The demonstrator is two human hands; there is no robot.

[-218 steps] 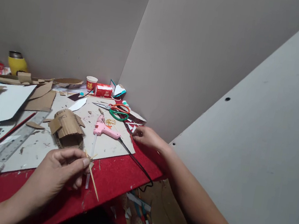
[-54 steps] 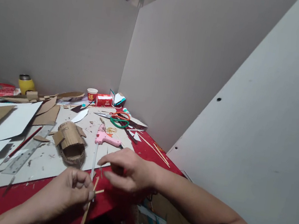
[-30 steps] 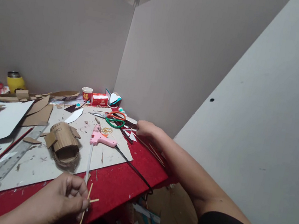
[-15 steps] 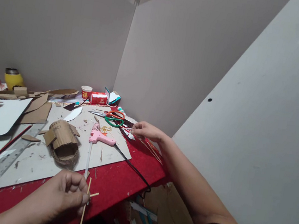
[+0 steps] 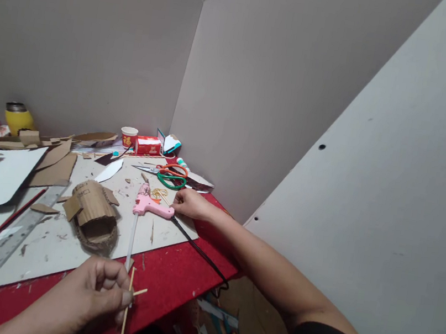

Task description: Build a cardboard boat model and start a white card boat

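Note:
My left hand (image 5: 97, 292) is low at the table's front edge, with thumb and fingers pinched on two thin wooden sticks (image 5: 128, 301) that cross each other. My right hand (image 5: 187, 204) reaches across the grey board (image 5: 70, 233). Its fingers are curled, and the fingertips are right at the handle end of the pink glue gun (image 5: 147, 207). What the fingers hold, if anything, is hidden. The glue gun lies flat with a clear glue stick (image 5: 131, 240) pointing toward me and its black cord (image 5: 201, 253) running off the front edge.
A small corrugated cardboard model (image 5: 94, 215) sits left of the glue gun. Orange and green scissors (image 5: 169, 176) lie behind it. A steel ruler (image 5: 14, 233), white sheets, cardboard scraps, a paper cup (image 5: 128, 137), a red box (image 5: 147, 145) and a yellow flask (image 5: 16, 116) surround the board. Grey partition walls close in behind and on the right.
My right hand has moved left from the loose sticks on the red cloth to the glue gun's handle end. My left hand keeps its pinch on the crossed sticks.

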